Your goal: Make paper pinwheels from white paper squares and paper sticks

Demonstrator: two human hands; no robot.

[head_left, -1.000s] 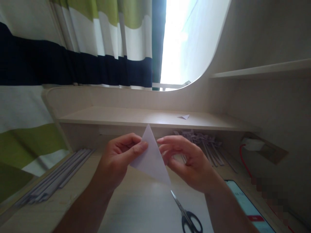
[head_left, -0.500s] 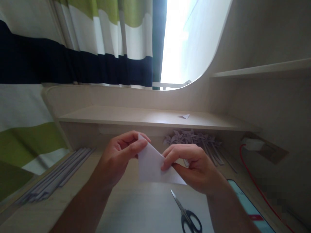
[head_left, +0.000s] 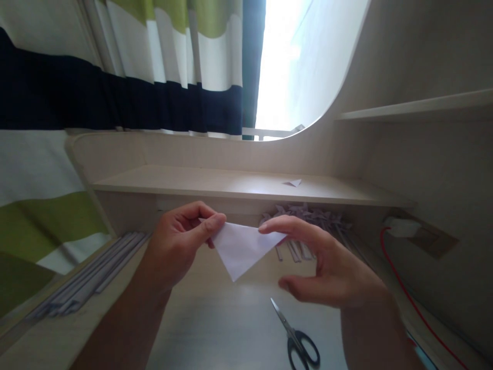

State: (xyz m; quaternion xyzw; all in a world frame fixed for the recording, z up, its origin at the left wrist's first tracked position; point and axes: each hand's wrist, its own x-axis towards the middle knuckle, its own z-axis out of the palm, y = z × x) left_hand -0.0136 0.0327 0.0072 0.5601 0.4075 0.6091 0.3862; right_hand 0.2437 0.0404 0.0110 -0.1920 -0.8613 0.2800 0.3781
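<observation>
A white sheet of paper (head_left: 244, 249), folded into a triangle, hangs point-down in the middle of the view. My left hand (head_left: 183, 239) pinches its left corner between thumb and fingers. At the right end of the upper edge, the fingers of my right hand (head_left: 327, 262) touch the paper, while the thumb stands well apart below. That hand is open. Black-handled scissors (head_left: 296, 336) lie on the desk (head_left: 215, 318) beneath, blades pointing up and left.
Long paper strips or sticks (head_left: 92, 277) lie along the desk's left side. Several paper pinwheels (head_left: 308, 216) are heaped under the shelf (head_left: 192, 180), which bears a small folded paper piece (head_left: 295, 183). On the right are a white plug (head_left: 402, 227), a red cable (head_left: 408, 295) and a partly hidden phone-like device (head_left: 423, 354).
The paper has turned so its folded edge lies nearly level and a point hangs down. My right hand's thumb has come off the paper and the hand has opened.
</observation>
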